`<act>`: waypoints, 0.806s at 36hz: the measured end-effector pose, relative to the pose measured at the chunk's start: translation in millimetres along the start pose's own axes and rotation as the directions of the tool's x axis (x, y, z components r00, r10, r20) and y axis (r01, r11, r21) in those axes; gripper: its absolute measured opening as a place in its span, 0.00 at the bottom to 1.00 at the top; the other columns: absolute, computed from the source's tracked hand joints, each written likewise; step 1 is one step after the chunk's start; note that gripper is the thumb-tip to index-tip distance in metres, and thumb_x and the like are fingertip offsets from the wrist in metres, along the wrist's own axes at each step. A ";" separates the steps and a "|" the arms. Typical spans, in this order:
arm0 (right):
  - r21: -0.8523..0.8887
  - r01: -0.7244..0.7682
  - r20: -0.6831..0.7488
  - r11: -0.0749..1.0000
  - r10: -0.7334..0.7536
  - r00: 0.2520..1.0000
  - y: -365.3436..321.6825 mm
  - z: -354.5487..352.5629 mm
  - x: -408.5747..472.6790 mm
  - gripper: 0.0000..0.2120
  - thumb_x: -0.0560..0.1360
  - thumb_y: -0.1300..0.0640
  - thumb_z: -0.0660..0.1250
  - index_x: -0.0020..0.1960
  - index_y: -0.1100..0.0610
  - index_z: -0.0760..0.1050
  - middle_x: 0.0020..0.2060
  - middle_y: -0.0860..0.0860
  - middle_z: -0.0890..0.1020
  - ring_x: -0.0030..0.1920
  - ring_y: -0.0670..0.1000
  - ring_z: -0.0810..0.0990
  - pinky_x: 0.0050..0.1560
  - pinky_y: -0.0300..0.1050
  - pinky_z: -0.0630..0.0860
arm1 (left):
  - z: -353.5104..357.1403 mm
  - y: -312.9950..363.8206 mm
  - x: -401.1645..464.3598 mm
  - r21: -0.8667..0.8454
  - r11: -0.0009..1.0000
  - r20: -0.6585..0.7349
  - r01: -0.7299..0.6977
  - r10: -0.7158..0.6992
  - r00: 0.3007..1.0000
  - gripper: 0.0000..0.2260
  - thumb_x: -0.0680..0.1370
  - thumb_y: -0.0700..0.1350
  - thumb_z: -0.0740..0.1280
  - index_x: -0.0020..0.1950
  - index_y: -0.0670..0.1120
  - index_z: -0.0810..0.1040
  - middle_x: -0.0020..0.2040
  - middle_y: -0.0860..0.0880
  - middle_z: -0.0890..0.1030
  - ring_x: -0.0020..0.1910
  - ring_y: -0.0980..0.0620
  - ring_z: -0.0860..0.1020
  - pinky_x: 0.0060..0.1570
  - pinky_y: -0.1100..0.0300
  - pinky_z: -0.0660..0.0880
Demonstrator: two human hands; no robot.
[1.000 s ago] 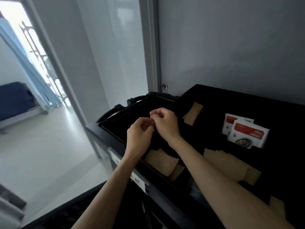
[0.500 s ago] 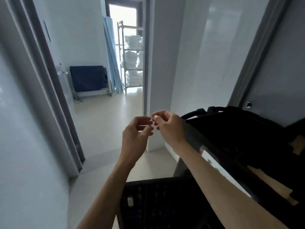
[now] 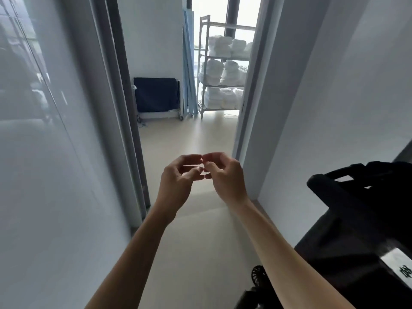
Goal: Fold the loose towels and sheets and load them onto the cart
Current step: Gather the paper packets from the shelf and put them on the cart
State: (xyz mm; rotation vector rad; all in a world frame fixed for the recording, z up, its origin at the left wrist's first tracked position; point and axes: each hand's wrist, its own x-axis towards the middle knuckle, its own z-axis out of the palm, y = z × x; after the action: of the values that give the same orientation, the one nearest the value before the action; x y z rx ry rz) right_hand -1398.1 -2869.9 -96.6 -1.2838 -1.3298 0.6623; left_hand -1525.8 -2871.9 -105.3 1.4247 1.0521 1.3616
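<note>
My left hand (image 3: 178, 178) and my right hand (image 3: 224, 175) are raised in front of me over the corridor floor. Their fingertips meet in the middle, the fingers are loosely curved, and I see nothing held between them. The black cart (image 3: 359, 197) stands at the right edge, beside my right forearm; only its near corner and handle show. Folded white towels (image 3: 219, 71) are stacked on a white shelf rack (image 3: 201, 63) in the room ahead, far from both hands.
A dark blue wheeled bin (image 3: 157, 94) stands against the far wall. Pale blue boards (image 3: 189, 74) lean beside the rack. A grey door frame (image 3: 124, 108) and a glossy wall panel (image 3: 44, 152) line the left. A white wall corner (image 3: 252, 130) narrows the passage on the right.
My view has swung left, away from the cart's top tray and towards the corridor and the far room. Both hands have stayed together in front of me, and their fingers have loosened.
</note>
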 end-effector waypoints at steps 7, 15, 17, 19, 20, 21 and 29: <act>0.032 -0.036 0.029 0.999 0.035 0.999 30.9 42.5 61.7 0.08 0.76 0.64 0.65 0.49 0.56 0.82 0.41 0.51 0.85 0.44 0.52 0.85 0.47 0.57 0.82 | -23.9 -26.5 63.6 -0.001 0.997 0.016 0.072 -0.072 0.997 0.12 0.80 0.33 0.64 0.61 0.43 0.80 0.54 0.46 0.85 0.52 0.48 0.84 0.57 0.47 0.80; 0.203 -0.078 -0.005 0.976 0.080 0.997 73.4 72.1 153.4 0.09 0.77 0.66 0.65 0.50 0.56 0.82 0.42 0.52 0.85 0.41 0.52 0.85 0.38 0.40 0.81 | -40.7 -46.6 158.5 0.097 0.985 -0.043 0.146 -0.142 0.989 0.12 0.81 0.33 0.61 0.63 0.37 0.78 0.56 0.41 0.83 0.53 0.44 0.83 0.50 0.53 0.83; 0.224 -0.089 -0.020 0.970 0.096 0.995 85.0 73.0 177.1 0.09 0.77 0.65 0.65 0.49 0.55 0.82 0.41 0.51 0.85 0.41 0.51 0.85 0.38 0.40 0.81 | -46.4 -52.7 183.5 0.118 0.984 -0.057 0.130 -0.124 0.991 0.12 0.81 0.33 0.61 0.63 0.37 0.78 0.56 0.40 0.83 0.53 0.44 0.83 0.49 0.53 0.83; 0.239 -0.127 -0.026 0.963 0.137 0.990 97.9 73.2 196.4 0.08 0.78 0.65 0.65 0.50 0.55 0.81 0.42 0.51 0.85 0.42 0.51 0.84 0.40 0.42 0.83 | -50.4 -61.6 205.7 0.112 0.982 -0.080 0.152 -0.143 0.986 0.12 0.81 0.32 0.60 0.62 0.37 0.78 0.56 0.39 0.82 0.54 0.42 0.82 0.49 0.52 0.83; 0.249 -0.154 -0.025 0.956 0.165 0.986 103.7 73.1 202.4 0.08 0.78 0.64 0.65 0.49 0.54 0.81 0.42 0.50 0.85 0.42 0.51 0.84 0.41 0.44 0.83 | -51.0 -66.5 213.7 0.105 0.980 -0.091 0.169 -0.160 0.983 0.11 0.81 0.32 0.60 0.62 0.37 0.78 0.56 0.39 0.82 0.53 0.41 0.82 0.49 0.52 0.83; 0.259 -0.176 -0.025 0.950 0.189 0.982 110.0 73.2 207.0 0.08 0.78 0.64 0.65 0.49 0.53 0.81 0.42 0.50 0.85 0.42 0.50 0.84 0.42 0.44 0.83 | -50.7 -71.5 220.5 0.099 0.978 -0.098 0.183 -0.173 0.980 0.11 0.81 0.33 0.60 0.61 0.37 0.78 0.55 0.39 0.82 0.53 0.41 0.82 0.48 0.52 0.83; 0.287 -0.269 -0.046 0.919 0.294 0.955 155.3 90.9 266.9 0.08 0.78 0.62 0.66 0.48 0.52 0.82 0.42 0.49 0.85 0.41 0.49 0.84 0.40 0.41 0.81 | -40.6 -114.7 298.8 0.050 0.973 -0.090 0.227 -0.221 0.971 0.10 0.81 0.33 0.62 0.60 0.38 0.79 0.52 0.41 0.83 0.50 0.44 0.83 0.44 0.55 0.83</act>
State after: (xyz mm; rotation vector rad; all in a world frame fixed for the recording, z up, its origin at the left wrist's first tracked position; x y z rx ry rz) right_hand -1380.4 -2558.0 -174.3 -1.2672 -0.9470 0.9473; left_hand -1554.6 -2552.3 -138.7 1.2570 1.2775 1.2432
